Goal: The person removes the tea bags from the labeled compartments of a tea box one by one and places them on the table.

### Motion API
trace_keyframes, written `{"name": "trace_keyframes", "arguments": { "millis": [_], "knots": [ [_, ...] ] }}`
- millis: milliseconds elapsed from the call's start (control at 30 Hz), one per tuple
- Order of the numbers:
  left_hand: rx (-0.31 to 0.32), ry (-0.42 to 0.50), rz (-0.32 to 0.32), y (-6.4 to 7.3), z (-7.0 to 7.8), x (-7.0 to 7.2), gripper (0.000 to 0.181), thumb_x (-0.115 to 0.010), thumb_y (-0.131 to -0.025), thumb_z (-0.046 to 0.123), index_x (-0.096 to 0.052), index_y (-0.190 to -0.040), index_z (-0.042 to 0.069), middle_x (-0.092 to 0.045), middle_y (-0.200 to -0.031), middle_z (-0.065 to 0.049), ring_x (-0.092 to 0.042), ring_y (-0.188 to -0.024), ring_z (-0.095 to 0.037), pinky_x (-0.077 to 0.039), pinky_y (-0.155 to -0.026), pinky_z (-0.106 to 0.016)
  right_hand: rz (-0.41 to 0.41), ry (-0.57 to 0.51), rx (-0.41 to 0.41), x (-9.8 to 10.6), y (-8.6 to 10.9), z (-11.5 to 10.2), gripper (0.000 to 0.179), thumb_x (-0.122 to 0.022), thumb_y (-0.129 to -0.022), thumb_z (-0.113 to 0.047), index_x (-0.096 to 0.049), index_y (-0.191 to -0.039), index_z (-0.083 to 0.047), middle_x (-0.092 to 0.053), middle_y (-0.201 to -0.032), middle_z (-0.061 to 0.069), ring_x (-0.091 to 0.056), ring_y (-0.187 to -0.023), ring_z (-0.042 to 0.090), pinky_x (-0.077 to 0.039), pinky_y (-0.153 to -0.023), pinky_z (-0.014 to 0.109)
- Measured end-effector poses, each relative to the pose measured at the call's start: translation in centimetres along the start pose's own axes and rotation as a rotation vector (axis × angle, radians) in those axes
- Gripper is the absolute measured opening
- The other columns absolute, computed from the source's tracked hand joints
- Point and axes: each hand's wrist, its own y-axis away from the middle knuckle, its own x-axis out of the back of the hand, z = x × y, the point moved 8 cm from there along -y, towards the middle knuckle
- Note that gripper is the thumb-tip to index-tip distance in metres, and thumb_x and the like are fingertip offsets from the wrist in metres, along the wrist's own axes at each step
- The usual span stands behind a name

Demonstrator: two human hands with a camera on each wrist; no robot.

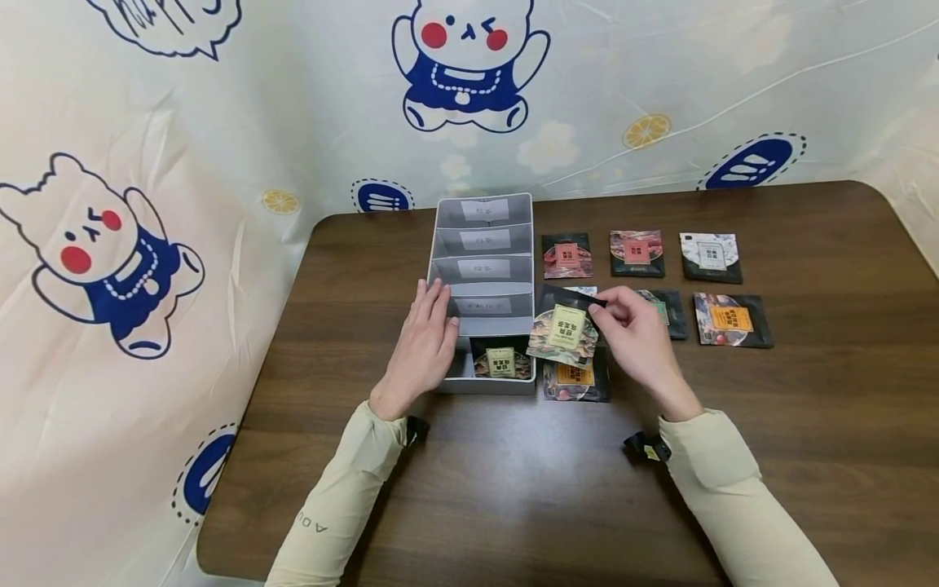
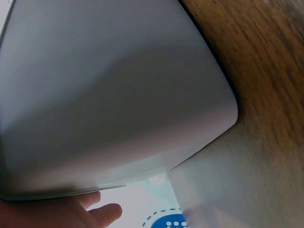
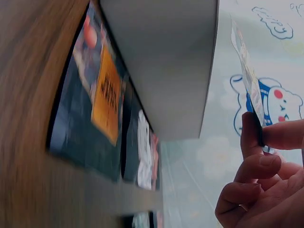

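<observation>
My right hand [image 1: 637,338] pinches a tea sachet [image 1: 563,330] with a pale green label by its dark upper corner, between thumb and fingers. In the right wrist view, that sachet [image 3: 251,88] is held up edge-on above the table. Fingers straight, my left hand [image 1: 421,346] rests on the left rim of a grey divided box [image 1: 484,387]. A matching sachet [image 1: 502,361] lies in the box's nearest compartment. Beneath the held sachet, an orange-labelled sachet [image 1: 575,390] is partly covered on the table.
Right of the box lie red-labelled sachets [image 1: 567,256] [image 1: 636,253], a white one [image 1: 710,257], a green-labelled one [image 1: 675,318] partly behind my right hand, and another orange one [image 1: 732,319]. Paper labels [image 1: 484,239] mark the box's dividers. A printed curtain [image 1: 579,98] hangs behind the table.
</observation>
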Motion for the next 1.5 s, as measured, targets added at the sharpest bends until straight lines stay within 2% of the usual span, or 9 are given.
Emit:
{"name": "trace_keyframes", "arguments": {
  "millis": [267, 500, 700, 833, 1200, 1433, 1500],
  "knots": [
    [0.002, 0.008, 0.004, 0.0, 0.0, 0.0, 0.053, -0.036, -0.102, 0.024, -0.034, -0.147, -0.003, -0.027, -0.157, -0.018, -0.007, -0.151, -0.030, -0.012, -0.122, -0.043, -0.014, 0.090, -0.013, 2.4, 0.2, 1.6, 0.025, -0.054, -0.098, -0.024, -0.065, -0.110, -0.005, -0.068, -0.082, 0.015, -0.046, -0.059, 0.012, -0.036, -0.058, 0.028],
    [0.003, 0.015, 0.004, 0.0, -0.1, 0.0, 0.052, -0.038, -0.102, 0.024, -0.034, -0.147, -0.002, -0.027, -0.157, -0.018, -0.007, -0.151, -0.030, -0.016, -0.120, -0.047, -0.038, 0.174, -0.034, 4.0, 0.6, 3.2, 0.027, -0.052, -0.099, -0.023, -0.063, -0.113, -0.003, -0.062, -0.076, 0.013, -0.044, -0.060, 0.016, -0.034, -0.057, 0.029],
    [0.006, 0.022, 0.002, 0.0, 0.0, 0.0, 0.052, -0.038, -0.102, 0.024, -0.034, -0.147, -0.002, -0.027, -0.157, -0.018, -0.007, -0.151, -0.030, -0.016, -0.120, -0.047, -0.099, 0.207, -0.044, 4.7, 1.0, 4.2, 0.032, -0.051, -0.099, -0.026, -0.062, -0.115, -0.001, -0.067, -0.088, 0.017, -0.050, -0.072, 0.020, -0.037, -0.062, 0.031],
    [0.006, 0.022, 0.002, 0.1, 0.0, 0.1, 0.052, -0.038, -0.102, 0.023, -0.034, -0.147, -0.002, -0.027, -0.157, -0.018, -0.007, -0.151, -0.030, -0.016, -0.120, -0.047, -0.126, 0.230, -0.060, 5.2, 1.2, 5.0, 0.032, -0.049, -0.100, -0.027, -0.061, -0.115, -0.002, -0.066, -0.090, 0.017, -0.052, -0.078, 0.025, -0.038, -0.066, 0.032],
    [0.011, 0.030, 0.000, 0.1, 0.0, 0.1, 0.052, -0.037, -0.102, 0.024, -0.034, -0.147, -0.001, -0.027, -0.157, -0.017, -0.007, -0.151, -0.028, -0.016, -0.120, -0.046, -0.175, 0.324, -0.092, 6.7, 1.7, 7.1, 0.028, -0.049, -0.100, -0.024, -0.062, -0.113, -0.002, -0.060, -0.079, 0.011, -0.046, -0.067, 0.019, -0.035, -0.056, 0.029],
    [-0.005, 0.028, 0.025, 0.0, 0.1, 0.2, 0.051, -0.040, -0.101, 0.020, -0.036, -0.146, -0.003, -0.029, -0.156, -0.019, -0.009, -0.151, -0.030, -0.015, -0.121, -0.043, -0.212, 0.363, -0.103, 7.0, 2.0, 8.1, 0.026, -0.050, -0.098, -0.022, -0.062, -0.110, -0.002, -0.069, -0.088, 0.015, -0.050, -0.072, 0.020, -0.037, -0.060, 0.030],
    [-0.005, 0.027, 0.028, 0.1, 0.1, 0.3, 0.051, -0.040, -0.101, 0.020, -0.036, -0.146, -0.003, -0.029, -0.155, -0.019, -0.009, -0.151, -0.030, -0.015, -0.121, -0.043, -0.218, 0.370, -0.102, 7.0, 2.1, 8.2, 0.026, -0.051, -0.098, -0.021, -0.063, -0.109, -0.001, -0.069, -0.086, 0.014, -0.050, -0.071, 0.020, -0.037, -0.060, 0.029]
  ]
}}
